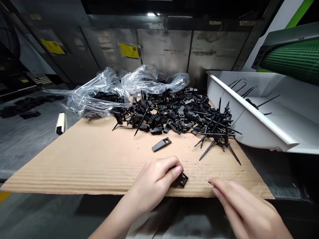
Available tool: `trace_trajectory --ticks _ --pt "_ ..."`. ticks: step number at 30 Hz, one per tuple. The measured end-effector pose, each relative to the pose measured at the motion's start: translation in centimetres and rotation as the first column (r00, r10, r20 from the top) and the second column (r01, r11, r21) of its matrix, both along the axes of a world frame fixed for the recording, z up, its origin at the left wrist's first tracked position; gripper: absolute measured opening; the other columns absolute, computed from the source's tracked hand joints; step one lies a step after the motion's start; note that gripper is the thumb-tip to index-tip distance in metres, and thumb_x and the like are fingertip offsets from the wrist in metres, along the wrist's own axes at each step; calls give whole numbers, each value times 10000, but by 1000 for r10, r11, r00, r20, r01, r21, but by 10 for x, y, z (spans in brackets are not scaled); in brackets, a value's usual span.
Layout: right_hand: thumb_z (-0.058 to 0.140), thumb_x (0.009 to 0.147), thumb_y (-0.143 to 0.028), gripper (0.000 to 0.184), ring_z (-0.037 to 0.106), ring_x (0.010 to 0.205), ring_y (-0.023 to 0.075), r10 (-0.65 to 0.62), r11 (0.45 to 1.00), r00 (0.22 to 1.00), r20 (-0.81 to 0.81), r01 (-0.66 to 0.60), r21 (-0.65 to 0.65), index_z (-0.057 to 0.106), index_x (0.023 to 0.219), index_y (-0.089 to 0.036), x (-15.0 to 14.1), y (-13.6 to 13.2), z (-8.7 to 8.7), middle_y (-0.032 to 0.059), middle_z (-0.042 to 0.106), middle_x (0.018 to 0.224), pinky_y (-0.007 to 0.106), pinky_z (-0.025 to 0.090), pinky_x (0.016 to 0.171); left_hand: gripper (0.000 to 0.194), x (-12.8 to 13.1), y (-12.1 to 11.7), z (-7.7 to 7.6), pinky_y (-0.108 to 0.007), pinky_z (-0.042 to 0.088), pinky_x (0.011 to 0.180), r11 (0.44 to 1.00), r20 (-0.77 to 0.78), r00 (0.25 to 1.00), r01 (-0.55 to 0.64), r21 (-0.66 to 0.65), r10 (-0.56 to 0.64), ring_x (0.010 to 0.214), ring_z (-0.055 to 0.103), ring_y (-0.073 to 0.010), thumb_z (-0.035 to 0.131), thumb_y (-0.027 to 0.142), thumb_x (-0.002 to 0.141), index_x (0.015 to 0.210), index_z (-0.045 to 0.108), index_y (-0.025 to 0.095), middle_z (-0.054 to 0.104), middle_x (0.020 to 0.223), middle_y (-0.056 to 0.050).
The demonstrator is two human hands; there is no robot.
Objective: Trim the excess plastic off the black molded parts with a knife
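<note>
At the front edge of the cardboard, my left hand is closed on a small black plastic part. Its end with a square opening sticks out past my thumb; the rest is under my fingers. To the right, my right hand has its thumb and fingers pressed together. A tiny dark bit shows at those fingertips, too small to name. A similar flat black part, tapered with a square hole, lies alone just beyond my left hand. Behind it spreads a heap of black plastic parts, with spiky thin black rods at its right.
Crumpled clear plastic film lies over the heap's back left. A white bin with a few black strips stands at right. The cardboard sheet covers the work surface. At left are a white-and-black object and flat black pieces.
</note>
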State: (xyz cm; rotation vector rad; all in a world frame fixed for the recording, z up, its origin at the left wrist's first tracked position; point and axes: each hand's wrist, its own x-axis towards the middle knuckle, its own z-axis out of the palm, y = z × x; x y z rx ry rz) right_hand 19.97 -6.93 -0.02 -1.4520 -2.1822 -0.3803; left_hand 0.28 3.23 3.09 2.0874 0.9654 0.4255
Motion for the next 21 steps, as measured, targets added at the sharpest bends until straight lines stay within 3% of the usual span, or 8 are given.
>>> trace_trajectory --ticks 2,9,14,21 --pt "354 868 -100 288 680 749 140 35 999 998 47 -36 13 562 1066 -130 -4 -3 -1 68 695 862 182 523 631 266 3 1 1 -218 345 544 999 -43 999 9 37 -7 590 486 -140 370 237 891 669 504 176 500 603 27" --pt "359 802 -45 325 630 530 119 -62 998 998 5 62 -10 623 958 -151 -34 5 -1 46 626 756 192 464 404 259 5 -1 0 -227 357 567 997 -78 997 19 72 -14 601 492 -141 358 232 898 713 529 172 536 632 20" --pt "286 824 -1 402 625 513 108 -108 994 994 32 109 -2 645 931 -146 -43 11 7 48 661 743 192 468 429 271 5 -2 1 -230 381 589 999 -59 998 1 54 2 634 524 -149 355 245 901 704 526 169 567 671 5" --pt "287 818 -3 390 648 555 111 -144 989 988 64 141 43 626 951 -141 -48 8 3 74 672 767 166 463 444 302 7 -6 2 -229 351 543 996 -37 999 -34 83 38 572 502 -140 343 239 905 660 505 167 534 608 12"
